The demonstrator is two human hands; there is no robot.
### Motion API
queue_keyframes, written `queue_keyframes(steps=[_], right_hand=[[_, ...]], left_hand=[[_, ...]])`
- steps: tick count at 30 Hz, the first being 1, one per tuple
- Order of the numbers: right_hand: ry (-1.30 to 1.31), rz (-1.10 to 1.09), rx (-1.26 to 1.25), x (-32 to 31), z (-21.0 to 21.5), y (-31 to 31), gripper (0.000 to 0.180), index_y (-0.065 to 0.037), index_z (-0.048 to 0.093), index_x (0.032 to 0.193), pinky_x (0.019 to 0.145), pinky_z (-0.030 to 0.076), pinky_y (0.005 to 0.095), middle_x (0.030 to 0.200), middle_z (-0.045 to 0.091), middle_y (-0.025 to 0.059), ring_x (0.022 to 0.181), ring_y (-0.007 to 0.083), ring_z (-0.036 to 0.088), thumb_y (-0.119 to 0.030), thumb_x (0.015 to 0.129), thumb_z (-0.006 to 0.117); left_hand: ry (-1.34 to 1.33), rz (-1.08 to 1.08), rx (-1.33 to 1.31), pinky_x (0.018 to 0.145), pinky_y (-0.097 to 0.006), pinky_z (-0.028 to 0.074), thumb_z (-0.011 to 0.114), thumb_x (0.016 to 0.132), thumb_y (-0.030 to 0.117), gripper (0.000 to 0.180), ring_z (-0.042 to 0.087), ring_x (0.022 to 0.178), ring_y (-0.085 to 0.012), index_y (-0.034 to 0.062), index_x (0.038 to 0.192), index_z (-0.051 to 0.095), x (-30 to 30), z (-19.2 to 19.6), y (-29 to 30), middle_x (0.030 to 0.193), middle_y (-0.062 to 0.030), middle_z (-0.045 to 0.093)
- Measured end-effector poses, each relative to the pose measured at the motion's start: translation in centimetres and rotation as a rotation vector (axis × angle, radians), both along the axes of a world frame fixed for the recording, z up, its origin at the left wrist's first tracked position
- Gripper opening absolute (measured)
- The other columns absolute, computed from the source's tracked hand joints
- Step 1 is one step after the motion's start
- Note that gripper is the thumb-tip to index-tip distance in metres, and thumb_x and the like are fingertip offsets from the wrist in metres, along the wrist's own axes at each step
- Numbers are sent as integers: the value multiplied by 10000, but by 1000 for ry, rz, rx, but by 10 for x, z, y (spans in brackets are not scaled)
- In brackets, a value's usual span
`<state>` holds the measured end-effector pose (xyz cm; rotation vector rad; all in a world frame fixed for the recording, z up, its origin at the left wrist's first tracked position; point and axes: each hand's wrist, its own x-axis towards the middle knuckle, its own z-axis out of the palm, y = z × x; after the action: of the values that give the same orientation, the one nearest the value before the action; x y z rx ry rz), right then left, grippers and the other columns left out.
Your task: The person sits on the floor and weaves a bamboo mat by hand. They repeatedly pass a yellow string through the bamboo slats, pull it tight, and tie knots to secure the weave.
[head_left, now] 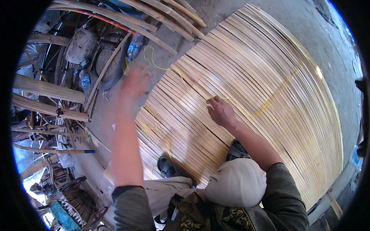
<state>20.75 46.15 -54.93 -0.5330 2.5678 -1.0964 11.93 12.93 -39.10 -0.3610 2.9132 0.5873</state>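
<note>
A broad mat of pale bamboo slats (239, 65) lies on the ground beneath me, its slats side by side. My right hand (221, 111) rests low over the middle of the mat, fingers curled and pinched on a thin yellow cord (239, 104). From there the cord runs across the slats to the left and loops off the mat's edge toward my left hand (135, 82). That hand is raised beyond the left edge and smeared by motion, so its fingers do not show clearly. More yellow cord (152, 127) lies tangled on the near left slats.
My sandalled feet (169, 167) stand on the mat. Bamboo poles (169, 15) lie at the far left. Split bamboo pieces (50, 87), plastic bottles (135, 46) and a tyre (113, 79) crowd the left side. Grey floor (308, 23) borders the mat at the far right.
</note>
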Motion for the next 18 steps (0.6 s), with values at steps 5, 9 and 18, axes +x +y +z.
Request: queue_keyframes(steps=[5,9,18], right_hand=[[31,46,115,3,-11,-20,246,-132,657,1193,818,557,474,1112,644,150,996,380,663,-206,964,607],[-76,-102,140,12,-4,-16,270,-111,644,1203,841,553,488,1139,636,168,1028,381,657,-211,954,618],[-61,-339,175,33,-25,43,287,-57,615,1199,799,556,464,1075,623,201,942,361,672,-187,944,628]], left_hand=[[-88,130,269,796,-374,560,675,894,222,214,725,865,-265,62,1026,730,100,-128,74,934,-129,751],[-203,161,247,854,-426,551,726,891,287,238,682,973,-315,94,1031,726,129,-163,128,1040,-134,691],[-118,49,137,873,-452,546,690,903,256,178,665,983,-336,86,947,717,115,-188,159,1001,-161,684]])
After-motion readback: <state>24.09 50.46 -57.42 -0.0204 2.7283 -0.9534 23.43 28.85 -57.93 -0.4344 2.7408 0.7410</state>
